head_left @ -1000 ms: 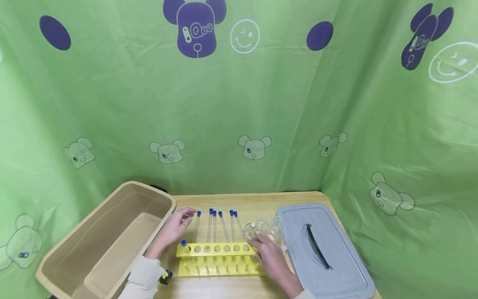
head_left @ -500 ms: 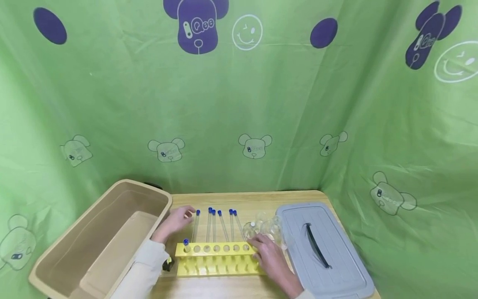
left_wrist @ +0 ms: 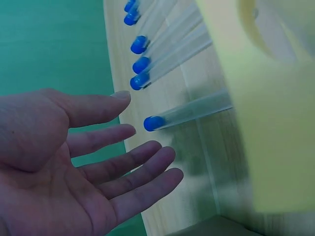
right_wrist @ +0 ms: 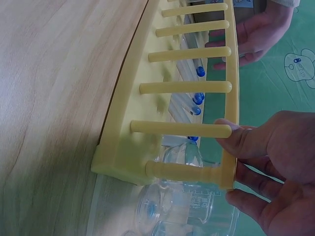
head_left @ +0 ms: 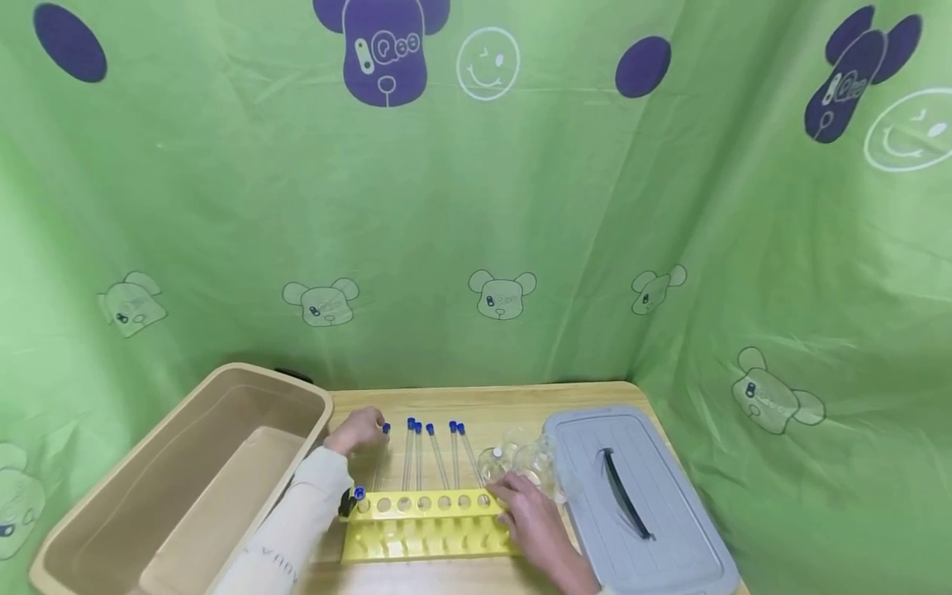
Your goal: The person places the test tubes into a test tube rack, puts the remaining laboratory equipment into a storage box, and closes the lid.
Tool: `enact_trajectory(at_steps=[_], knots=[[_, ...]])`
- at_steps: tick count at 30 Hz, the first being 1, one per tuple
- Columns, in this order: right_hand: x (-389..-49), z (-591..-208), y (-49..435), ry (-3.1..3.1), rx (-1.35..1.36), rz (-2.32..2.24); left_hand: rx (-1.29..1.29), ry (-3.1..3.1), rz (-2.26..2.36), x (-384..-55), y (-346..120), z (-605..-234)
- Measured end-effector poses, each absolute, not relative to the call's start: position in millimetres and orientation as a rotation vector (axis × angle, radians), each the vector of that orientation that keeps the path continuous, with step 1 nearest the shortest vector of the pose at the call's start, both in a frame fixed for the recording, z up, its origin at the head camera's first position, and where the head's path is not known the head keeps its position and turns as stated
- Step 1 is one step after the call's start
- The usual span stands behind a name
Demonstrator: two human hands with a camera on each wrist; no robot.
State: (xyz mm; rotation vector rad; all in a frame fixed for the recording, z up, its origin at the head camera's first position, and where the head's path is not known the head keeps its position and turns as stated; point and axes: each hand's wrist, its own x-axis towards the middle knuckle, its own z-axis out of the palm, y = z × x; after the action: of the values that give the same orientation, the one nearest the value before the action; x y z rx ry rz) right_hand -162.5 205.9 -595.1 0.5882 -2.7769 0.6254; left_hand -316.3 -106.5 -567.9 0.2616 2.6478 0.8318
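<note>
My left hand [head_left: 359,430] reaches over the blue cap of the leftmost test tube [left_wrist: 192,112] lying on the table. In the left wrist view its fingers are spread and lightly bent beside that cap, with nothing between them. My right hand [head_left: 531,516] holds the right end of a yellow test tube rack [head_left: 424,506], thumb on the near side of the top bar and fingers beyond it. A blue-capped tube [head_left: 360,493] stands in the rack's leftmost hole. Behind the rack lie several more capped test tubes [head_left: 435,454], their lower ends hidden by it.
A large tan bin [head_left: 178,446] stands at the left, close to my left forearm. On the right lies a grey lid [head_left: 692,529] with a black handle. Clear glassware [head_left: 491,464], including a beaker [right_wrist: 199,209], sits between rack and lid. A green curtain [head_left: 416,207] encloses the table.
My left hand has come in from the left until it overlaps the leftmost lying tube's cap in the head view. The right hand stays on the rack; the head view has shifted slightly.
</note>
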Motion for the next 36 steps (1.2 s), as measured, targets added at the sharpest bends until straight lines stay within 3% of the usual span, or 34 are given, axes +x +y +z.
enact_trajectory(at_steps=[16,36], knots=[[-160.0,-591.1,206.3,-2.807,0.566,0.623,0.113,2.64,0.708,-333.3,-96.1,-581.9],[-156.6,-591.5,207.1,-2.78,0.58,0.615,0.13,2.713,0.52,-340.3,-83.5,-592.7]])
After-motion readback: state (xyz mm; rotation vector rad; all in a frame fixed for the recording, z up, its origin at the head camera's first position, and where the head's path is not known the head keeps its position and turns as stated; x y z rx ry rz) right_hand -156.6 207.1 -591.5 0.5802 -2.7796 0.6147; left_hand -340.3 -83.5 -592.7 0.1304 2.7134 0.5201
